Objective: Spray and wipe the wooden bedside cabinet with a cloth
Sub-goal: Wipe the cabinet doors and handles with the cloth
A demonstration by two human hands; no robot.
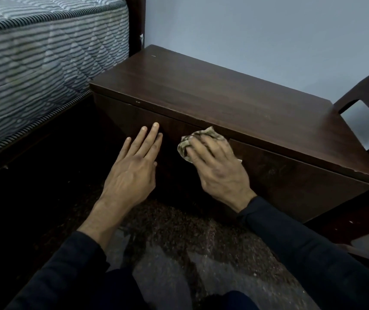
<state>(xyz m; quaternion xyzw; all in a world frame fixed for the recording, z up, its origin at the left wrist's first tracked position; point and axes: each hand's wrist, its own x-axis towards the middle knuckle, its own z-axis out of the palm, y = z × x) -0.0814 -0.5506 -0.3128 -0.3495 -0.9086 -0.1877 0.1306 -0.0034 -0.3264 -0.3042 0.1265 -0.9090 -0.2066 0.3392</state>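
While the head view is looking down at both hands, the cabinet is standing straight ahead of them. Its long axis is running from beyond the left hand past the right hand and away to the right. Both hands are reaching onto its front face, just under the top's front edge.

The right hand is curling its fingers over the bunched cloth and pressing it against the front, so it is the hand doing the work. Most of the uncovered front is lying to its right. The left hand is lying flat, fingers straight, holding nothing, and seems to be bracing against the front just beside the cloth.

Counting: one cabinet, one cloth, two hands; no spray bottle is showing. One bed is sitting left of the left hand, and one chair is standing right of the right hand. I am judging that the wipe is calling for strokes rightward along the long axis.
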